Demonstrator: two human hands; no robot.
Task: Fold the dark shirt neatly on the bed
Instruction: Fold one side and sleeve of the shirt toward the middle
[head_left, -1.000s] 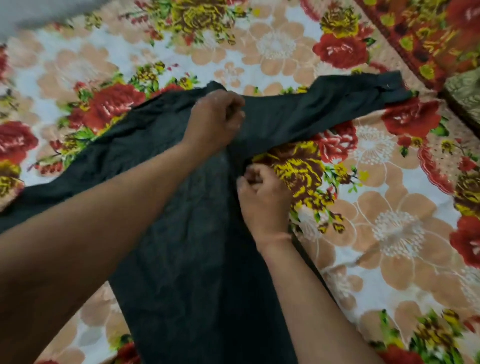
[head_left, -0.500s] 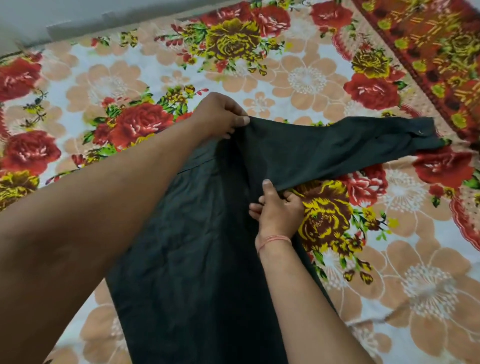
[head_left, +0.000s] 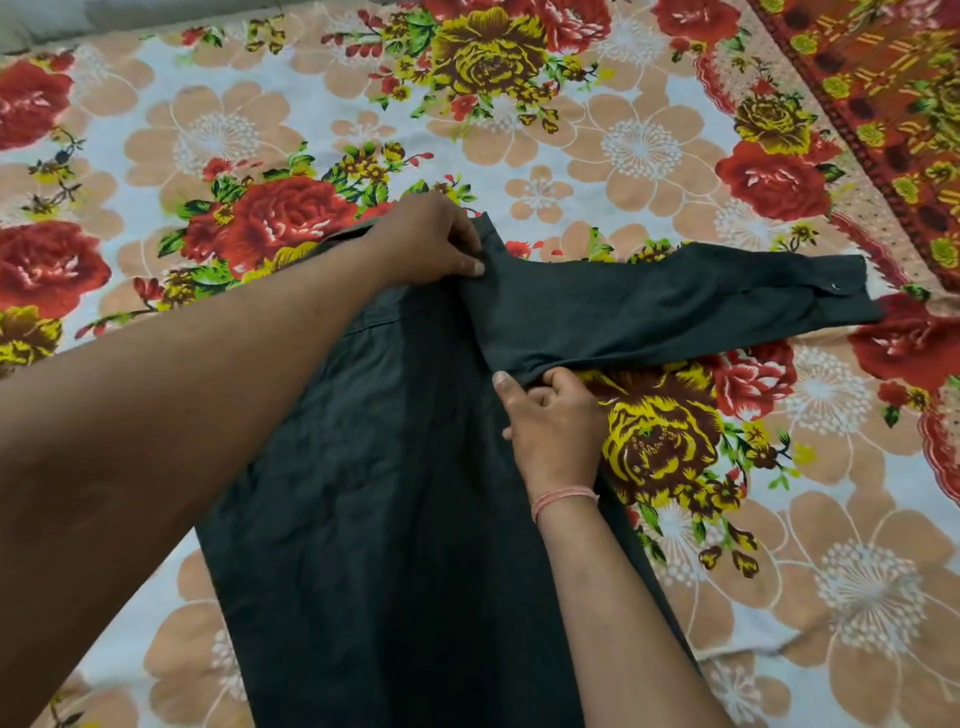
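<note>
Dark shirt (head_left: 363, 493) on floral bedsheet (head_left: 649, 145) — left hand (head_left: 423, 241) pinches its shoulder, right hand (head_left: 553, 421) pinches under the sleeve (head_left: 675, 306).

Dark shirt (head_left: 389, 493): woven cloth, matt throughout, its body finely creased and crossed by a stitched seam (head_left: 374, 325) near the shoulder. The sleeve (head_left: 649, 312) was of the same matt cloth and lay smoother, ending in a doubled cuff (head_left: 857, 306) that carried one small glossy fastener (head_left: 836, 286); metal or plastic could not be told. Bed sheet (head_left: 623, 156): thin printed cloth, matt, slightly wrinkled, with a more densely printed border (head_left: 893, 93). Thread band (head_left: 563, 496) on the right wrist: twisted cord, matt. Grey surface (head_left: 52, 15) at the upper left edge appeared smooth and matt, its material indistinct.
</note>
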